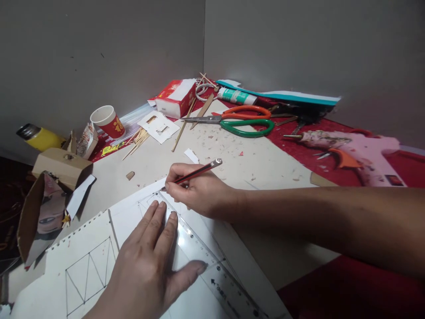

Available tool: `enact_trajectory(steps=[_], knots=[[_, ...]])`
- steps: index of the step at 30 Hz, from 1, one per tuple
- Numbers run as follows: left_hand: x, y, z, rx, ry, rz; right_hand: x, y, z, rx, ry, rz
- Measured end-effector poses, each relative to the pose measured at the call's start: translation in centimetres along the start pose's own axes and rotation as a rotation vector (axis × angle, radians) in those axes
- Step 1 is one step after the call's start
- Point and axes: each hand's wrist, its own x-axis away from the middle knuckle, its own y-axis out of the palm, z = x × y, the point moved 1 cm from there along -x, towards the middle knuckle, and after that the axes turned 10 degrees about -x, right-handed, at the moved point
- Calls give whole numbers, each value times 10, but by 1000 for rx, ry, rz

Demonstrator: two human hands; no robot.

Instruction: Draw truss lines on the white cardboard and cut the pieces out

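Note:
My left hand (149,261) lies flat with fingers stretched out on a clear plastic ruler (212,261), pressing it onto a white sheet of paper (83,248) with pencil-drawn triangles. My right hand (195,190) is closed round a red and black pencil (199,172), whose tip touches the paper at the ruler's far end. Both rest on a pale board (232,159) on the table.
Large orange and green scissors (239,119) lie beyond the hands, with a red tissue box (175,98), a red paper cup (109,120), wooden sticks (137,141), a glue tube (236,95) and a glue gun (328,141). Cardboard boxes (59,166) sit at the left. Walls close the corner.

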Motion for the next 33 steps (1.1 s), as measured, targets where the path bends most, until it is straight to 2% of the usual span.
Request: enact_trajectory(steps=[17, 33], knots=[[0, -1, -3, 44, 11, -16, -2, -1, 3, -52, 40, 45], [-2, -1, -3, 27, 21, -15, -3, -2, 3, 2, 11, -15]])
